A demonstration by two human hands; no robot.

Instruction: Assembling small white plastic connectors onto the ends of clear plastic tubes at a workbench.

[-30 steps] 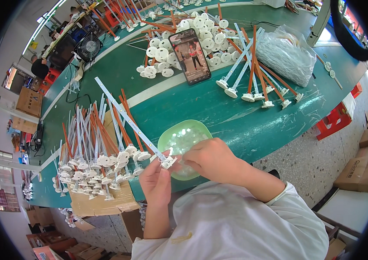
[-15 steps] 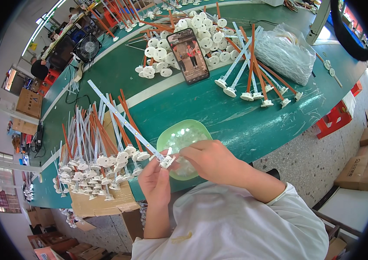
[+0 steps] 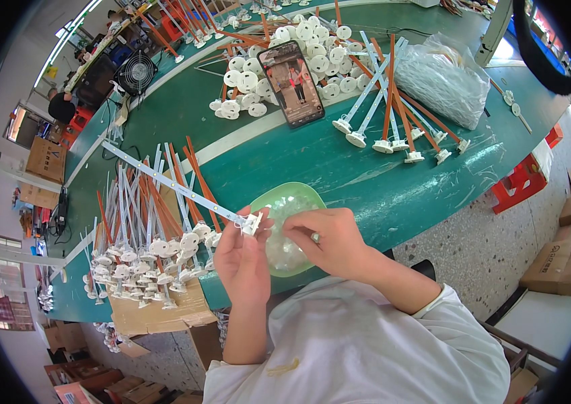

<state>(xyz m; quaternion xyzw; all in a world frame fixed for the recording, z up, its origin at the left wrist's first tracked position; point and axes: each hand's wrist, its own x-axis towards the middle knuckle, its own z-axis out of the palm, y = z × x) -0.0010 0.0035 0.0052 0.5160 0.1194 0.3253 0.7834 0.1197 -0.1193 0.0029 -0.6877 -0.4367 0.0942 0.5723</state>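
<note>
My left hand [image 3: 241, 266] is closed around the white round base [image 3: 252, 223] of an LED strip light [image 3: 176, 188]. The long, pale strip slants up to the left, with small yellowish LEDs spaced along it. Over a light green bowl [image 3: 297, 187], the fingers of my right hand [image 3: 336, 244] are bent together; anything between their tips cannot be made out. Small clear plastic pieces [image 3: 280, 250] lie inside the bowl, beside my left fingertips.
Many strip lights with white bases [image 3: 140, 269] are bunched on cardboard [image 3: 157, 316] at the left. Behind the bowl, a phone [image 3: 292, 84] leans against a heap of white discs [image 3: 248, 82]. More strips [image 3: 389, 94] and a clear plastic bag [image 3: 443, 84] lie at the right.
The held strip has tilted further left, its far end swinging left and down. My right hand has drawn back from the white base and is now over the bowl.
</note>
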